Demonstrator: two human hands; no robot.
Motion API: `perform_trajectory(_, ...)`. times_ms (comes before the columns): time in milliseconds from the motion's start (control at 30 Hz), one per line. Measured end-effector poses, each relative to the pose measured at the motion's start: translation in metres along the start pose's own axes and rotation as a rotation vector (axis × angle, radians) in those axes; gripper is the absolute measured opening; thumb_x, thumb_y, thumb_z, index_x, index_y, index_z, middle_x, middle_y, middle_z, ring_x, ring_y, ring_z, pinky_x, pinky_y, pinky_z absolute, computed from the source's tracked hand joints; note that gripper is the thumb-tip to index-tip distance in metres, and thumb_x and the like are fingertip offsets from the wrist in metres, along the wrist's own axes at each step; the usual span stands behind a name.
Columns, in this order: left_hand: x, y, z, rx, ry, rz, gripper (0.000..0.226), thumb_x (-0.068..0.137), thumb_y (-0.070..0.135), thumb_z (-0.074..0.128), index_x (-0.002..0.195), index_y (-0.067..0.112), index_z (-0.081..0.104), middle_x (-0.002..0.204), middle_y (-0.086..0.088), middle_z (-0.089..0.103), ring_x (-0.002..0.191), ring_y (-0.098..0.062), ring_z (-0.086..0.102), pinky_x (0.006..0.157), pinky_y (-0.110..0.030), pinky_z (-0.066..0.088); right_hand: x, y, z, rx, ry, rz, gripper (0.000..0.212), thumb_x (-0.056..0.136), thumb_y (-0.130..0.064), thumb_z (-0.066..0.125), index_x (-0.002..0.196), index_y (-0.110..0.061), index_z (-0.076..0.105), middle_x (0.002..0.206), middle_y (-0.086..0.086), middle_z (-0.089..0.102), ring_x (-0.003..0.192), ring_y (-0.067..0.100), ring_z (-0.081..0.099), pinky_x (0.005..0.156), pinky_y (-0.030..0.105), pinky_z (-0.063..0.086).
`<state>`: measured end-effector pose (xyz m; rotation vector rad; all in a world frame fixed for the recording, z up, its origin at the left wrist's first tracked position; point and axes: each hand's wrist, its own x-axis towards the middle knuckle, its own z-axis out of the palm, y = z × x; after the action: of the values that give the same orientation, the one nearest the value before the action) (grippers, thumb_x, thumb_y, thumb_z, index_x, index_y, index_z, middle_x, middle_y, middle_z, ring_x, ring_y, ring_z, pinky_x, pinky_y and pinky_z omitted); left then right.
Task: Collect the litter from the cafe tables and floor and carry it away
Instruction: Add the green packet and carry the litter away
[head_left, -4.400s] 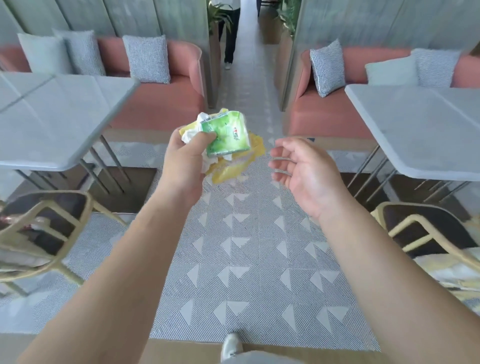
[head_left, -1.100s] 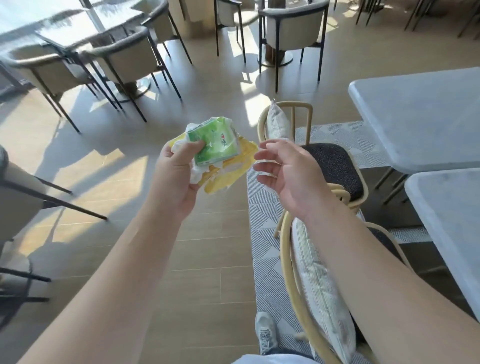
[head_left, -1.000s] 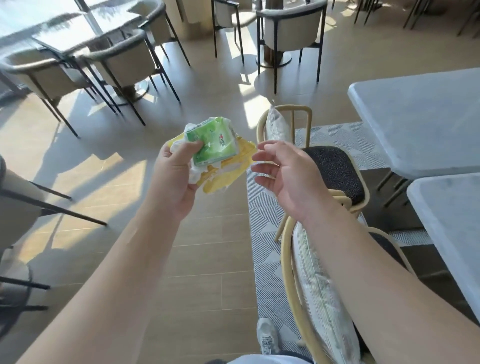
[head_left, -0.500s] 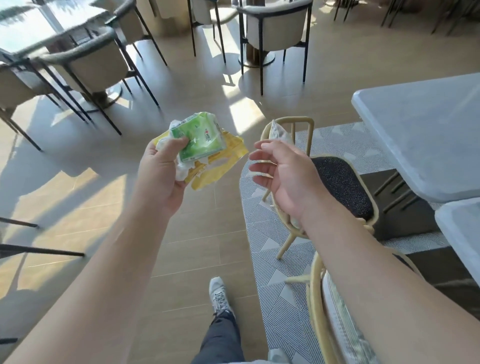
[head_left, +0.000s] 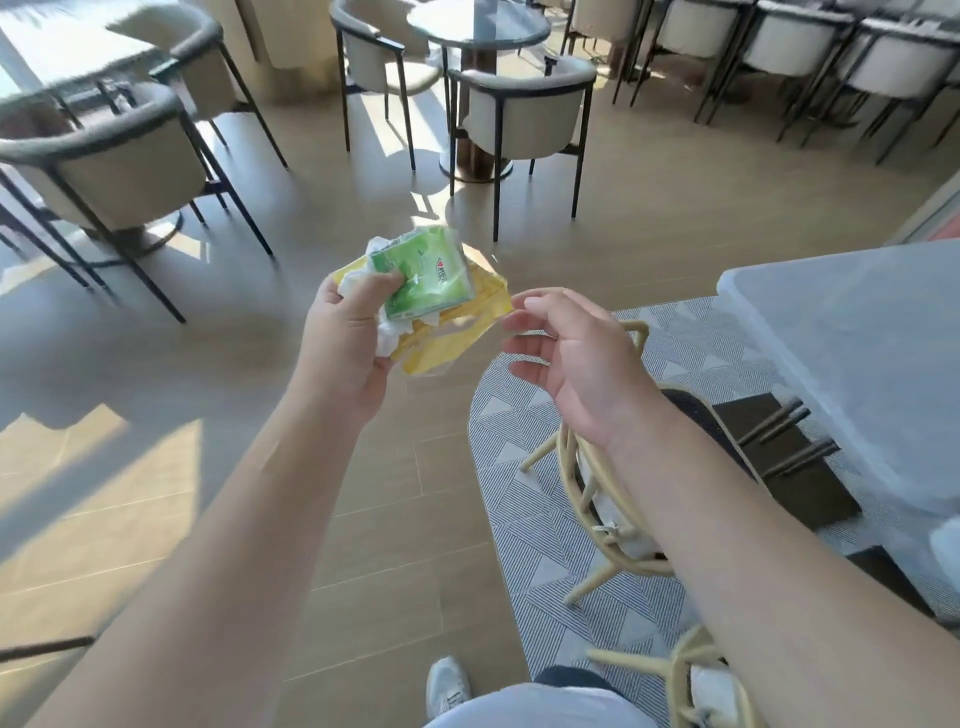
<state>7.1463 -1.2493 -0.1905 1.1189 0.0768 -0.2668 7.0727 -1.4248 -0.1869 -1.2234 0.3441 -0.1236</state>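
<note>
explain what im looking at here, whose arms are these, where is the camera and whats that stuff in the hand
No machine here: these are a person's two bare arms, seen from one wide-angle camera worn on the head, looking forward and down. That is why the arms reach in from the bottom edge and a white shoe shows below.

The left hand grips a bundle of litter: a green packet on top, crumpled white tissue under it, and a yellow wrapper beneath. The right hand holds nothing; its fingers are loosely spread beside the bundle.

Around them is a cafe: a wooden floor, a patterned rug, a pale table at right with a cane chair by it, and upholstered chairs around a round table further off.
</note>
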Motion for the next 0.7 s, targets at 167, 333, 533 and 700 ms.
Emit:
perform_trajectory(167, 0.059, 0.01, 0.0, 0.013, -0.032, -0.013, 0.037, 0.09, 0.009, 0.062, 0.127, 0.011, 0.055, 0.114, -0.012, 0.071, 0.104, -0.035, 0.071, 0.088, -0.055, 0.057, 0.048, -0.007, 0.012, -0.001, 0.027, -0.022, 0.015, 0.083, -0.02, 0.059, 0.095, -0.012, 0.064, 0.079, 0.002, 0.067, 0.067, 0.016, 0.062, 0.058, 0.027, 0.05)
perform_trajectory(333, 0.126, 0.003, 0.014, 0.012, -0.035, -0.063, 0.032, 0.095, 0.007, 0.059, 0.127, 0.011, 0.056, 0.11, -0.01, 0.072, 0.097, -0.031, 0.073, 0.085, -0.051, 0.059, 0.111, -0.008, 0.01, 0.003, 0.066, -0.017, 0.009, 0.091, -0.015, 0.055, 0.094, -0.012, 0.063, 0.077, 0.002, 0.067, 0.065, 0.015, 0.062, 0.058, 0.027, 0.048)
perform_trajectory(533, 0.229, 0.01, 0.042, 0.034, -0.034, -0.074, 0.035, 0.095, 0.006, 0.059, 0.129, 0.01, 0.054, 0.116, -0.014, 0.07, 0.107, -0.038, 0.071, 0.095, -0.059, 0.054, 0.224, -0.022, 0.018, 0.057, 0.046, -0.016, 0.017, 0.078, -0.023, 0.06, 0.09, -0.013, 0.065, 0.079, 0.005, 0.066, 0.064, 0.016, 0.063, 0.054, 0.024, 0.049)
perform_trajectory(700, 0.32, 0.023, 0.071, 0.098, -0.03, -0.075, 0.031, 0.094, 0.006, 0.06, 0.124, 0.011, 0.057, 0.106, -0.008, 0.074, 0.094, -0.029, 0.073, 0.094, -0.056, 0.055, 0.318, -0.048, 0.01, 0.109, 0.084, -0.013, 0.015, 0.08, -0.023, 0.06, 0.089, -0.014, 0.067, 0.079, 0.004, 0.067, 0.066, 0.017, 0.064, 0.053, 0.023, 0.049)
